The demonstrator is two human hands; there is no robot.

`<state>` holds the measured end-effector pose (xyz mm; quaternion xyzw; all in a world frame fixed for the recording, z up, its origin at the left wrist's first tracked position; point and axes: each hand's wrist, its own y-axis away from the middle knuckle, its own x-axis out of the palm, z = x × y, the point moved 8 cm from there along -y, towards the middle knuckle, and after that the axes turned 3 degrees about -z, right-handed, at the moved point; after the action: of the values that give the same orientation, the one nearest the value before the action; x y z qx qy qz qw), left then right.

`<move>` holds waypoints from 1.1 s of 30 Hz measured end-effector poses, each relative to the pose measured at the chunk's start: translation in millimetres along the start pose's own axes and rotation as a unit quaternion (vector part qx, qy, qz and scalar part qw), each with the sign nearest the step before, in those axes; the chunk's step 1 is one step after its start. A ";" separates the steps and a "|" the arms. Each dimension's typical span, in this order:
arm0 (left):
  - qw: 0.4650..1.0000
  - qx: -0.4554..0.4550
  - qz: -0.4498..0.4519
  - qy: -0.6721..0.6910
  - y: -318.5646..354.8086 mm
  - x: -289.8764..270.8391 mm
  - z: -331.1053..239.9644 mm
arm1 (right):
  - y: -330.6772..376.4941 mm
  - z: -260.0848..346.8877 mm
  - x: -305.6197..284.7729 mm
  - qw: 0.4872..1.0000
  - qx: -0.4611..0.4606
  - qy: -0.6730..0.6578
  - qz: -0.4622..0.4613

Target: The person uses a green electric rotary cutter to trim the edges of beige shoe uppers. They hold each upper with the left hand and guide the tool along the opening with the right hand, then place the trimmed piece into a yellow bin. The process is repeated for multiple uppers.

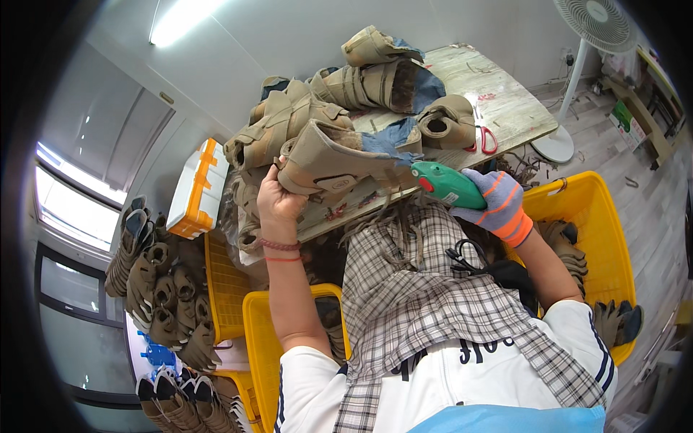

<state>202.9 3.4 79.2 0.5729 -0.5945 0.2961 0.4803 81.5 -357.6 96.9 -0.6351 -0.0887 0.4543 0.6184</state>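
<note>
Presently: tan boot [328,162] is clasped closed in the bare left grip [278,198]; green handheld power tool [447,185] is clenched in the gloved right grip [498,206], above the counter [505,101].

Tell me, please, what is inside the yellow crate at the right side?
Inside the yellow crate, tan boots show near the right hand and dark-soled ones at its lower corner. The forearm and black cable cover the rest.
</note>
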 end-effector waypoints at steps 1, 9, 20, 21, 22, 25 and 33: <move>1.000 0.001 -0.011 -0.003 -3.5 -4.6 -0.8 | -1.4 1.4 0.4 1.000 0.001 -0.005 0.000; 0.996 -0.051 0.025 0.067 -11.1 -1.2 11.2 | -1.5 1.0 2.6 1.000 0.001 0.004 -0.005; 0.997 0.069 0.008 -0.039 26.6 47.8 29.0 | -17.7 6.1 -3.7 0.999 -0.010 -0.005 -0.043; 0.997 0.059 0.031 -0.040 29.9 51.8 30.7 | -19.3 6.8 -3.2 0.999 -0.010 -0.012 -0.043; 0.996 0.052 0.068 -0.031 30.2 53.2 31.2 | -21.0 7.9 -2.8 0.999 -0.010 -0.019 -0.044; 0.990 0.050 0.129 -0.016 31.6 56.0 33.6 | -27.5 11.8 -2.1 0.999 0.013 -0.038 -0.029; 0.978 0.115 0.174 -0.011 45.9 67.6 52.8 | -34.5 9.3 12.4 0.985 0.093 -0.138 -0.035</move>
<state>154.3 -63.3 130.8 0.5157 -0.6521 0.4350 0.3457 97.7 -335.1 122.7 -0.5025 -0.1534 0.5218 0.6720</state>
